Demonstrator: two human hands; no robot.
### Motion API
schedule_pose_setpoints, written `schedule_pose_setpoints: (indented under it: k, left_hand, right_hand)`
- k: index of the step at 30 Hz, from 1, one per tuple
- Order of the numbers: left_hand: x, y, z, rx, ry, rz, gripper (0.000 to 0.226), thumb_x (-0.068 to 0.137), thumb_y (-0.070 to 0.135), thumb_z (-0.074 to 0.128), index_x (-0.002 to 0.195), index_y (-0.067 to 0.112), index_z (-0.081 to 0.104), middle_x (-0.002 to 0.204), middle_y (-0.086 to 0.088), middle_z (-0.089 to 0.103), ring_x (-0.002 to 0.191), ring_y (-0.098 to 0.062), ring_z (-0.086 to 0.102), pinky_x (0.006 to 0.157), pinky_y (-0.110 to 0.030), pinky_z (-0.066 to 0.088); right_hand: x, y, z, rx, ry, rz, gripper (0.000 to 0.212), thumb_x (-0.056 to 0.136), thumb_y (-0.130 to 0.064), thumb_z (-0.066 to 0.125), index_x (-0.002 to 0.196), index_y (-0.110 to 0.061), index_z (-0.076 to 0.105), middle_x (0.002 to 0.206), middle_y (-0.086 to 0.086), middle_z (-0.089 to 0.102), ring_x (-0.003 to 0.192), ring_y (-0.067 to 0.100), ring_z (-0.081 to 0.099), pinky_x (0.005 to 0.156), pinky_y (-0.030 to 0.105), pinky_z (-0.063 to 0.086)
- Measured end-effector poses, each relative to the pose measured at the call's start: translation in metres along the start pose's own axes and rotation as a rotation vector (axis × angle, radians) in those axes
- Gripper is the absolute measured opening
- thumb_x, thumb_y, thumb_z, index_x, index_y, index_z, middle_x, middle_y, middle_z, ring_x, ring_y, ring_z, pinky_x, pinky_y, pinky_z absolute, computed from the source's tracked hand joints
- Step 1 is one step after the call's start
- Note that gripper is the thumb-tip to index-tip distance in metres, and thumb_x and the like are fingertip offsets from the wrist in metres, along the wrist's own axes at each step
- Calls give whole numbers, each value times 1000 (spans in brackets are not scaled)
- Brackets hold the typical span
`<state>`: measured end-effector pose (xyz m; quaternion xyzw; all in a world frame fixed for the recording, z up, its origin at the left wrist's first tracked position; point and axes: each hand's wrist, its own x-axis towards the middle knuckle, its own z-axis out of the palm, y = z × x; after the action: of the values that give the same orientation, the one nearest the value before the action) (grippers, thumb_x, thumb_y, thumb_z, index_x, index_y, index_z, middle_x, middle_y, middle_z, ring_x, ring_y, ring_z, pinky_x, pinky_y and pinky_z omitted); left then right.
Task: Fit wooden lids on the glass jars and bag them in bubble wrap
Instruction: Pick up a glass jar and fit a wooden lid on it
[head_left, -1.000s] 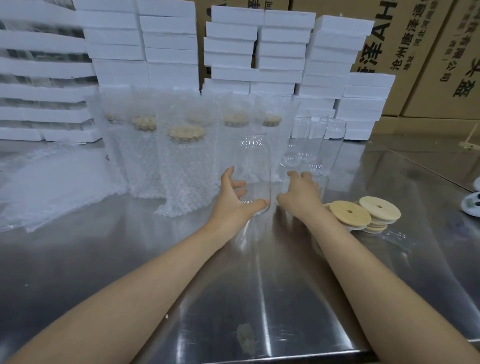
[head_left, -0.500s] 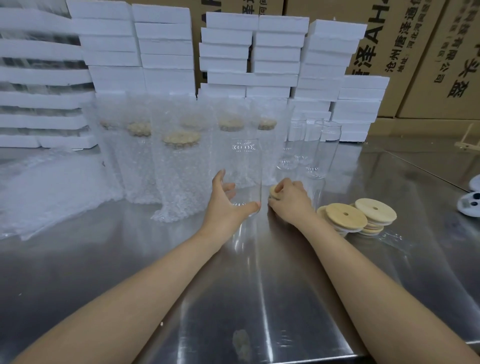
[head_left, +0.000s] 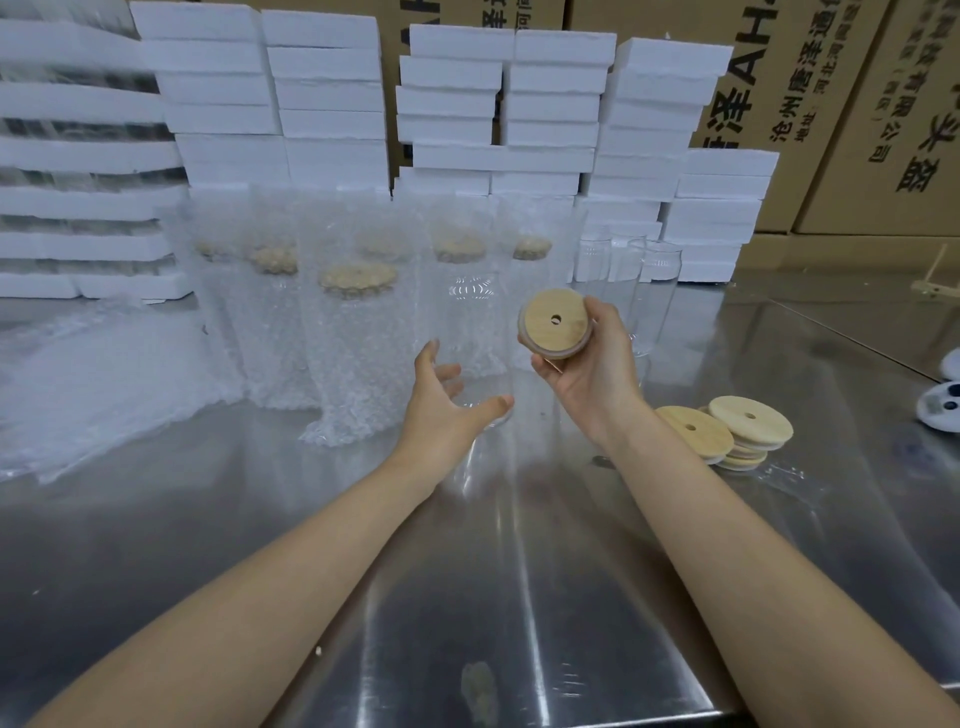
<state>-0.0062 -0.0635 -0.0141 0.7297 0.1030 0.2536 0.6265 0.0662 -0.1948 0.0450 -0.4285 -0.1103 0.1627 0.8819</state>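
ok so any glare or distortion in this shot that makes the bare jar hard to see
Head view: overhead light streaks glare along the steel table; the wide lens bows the foam boxes; the glass jar in the left hand nearly vanishes against the bubble wrap, only rim highlights showing; the wooden lid in the right hand is sharp.

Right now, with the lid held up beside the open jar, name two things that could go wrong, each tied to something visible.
1. The left hand grips the glass jar only near its base; pressing the wooden lid down could tip it into the bagged jars close behind.
2. The right hand holds the lid tilted; set on askew, it might jam or slip off the rim.
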Motion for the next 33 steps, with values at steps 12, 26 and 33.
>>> schedule_pose_setpoints:
  k: [12, 26, 33]
  left_hand:
    - [-1, 0, 0, -2, -23, -5, 102, 75, 18, 82, 151, 26, 14, 137, -2, 42, 128, -17, 46, 92, -23, 38]
    - [-1, -2, -1, 15, -24, 2, 103, 73, 22, 83, 150, 29, 14, 133, 3, 42, 123, -11, 46, 77, -11, 38]
    - [-2, -1, 0, 32, -33, 15, 103, 72, 22, 84, 150, 29, 15, 132, 6, 43, 121, -8, 45, 76, -10, 37]
  right_hand:
    - [0, -6, -6, 492, -20, 46, 31, 95, -17, 55, 122, -2, 53, 144, 19, 45, 129, 38, 49, 105, 48, 46]
    - [1, 5, -5, -660, 278, -484, 63, 69, -25, 87, 121, -33, 53, 124, -2, 42, 99, -3, 52, 89, 13, 42]
    - [-6, 13, -7, -843, 84, -840, 84, 68, -22, 88, 140, -26, 44, 127, -10, 37, 116, -13, 41, 104, 22, 41]
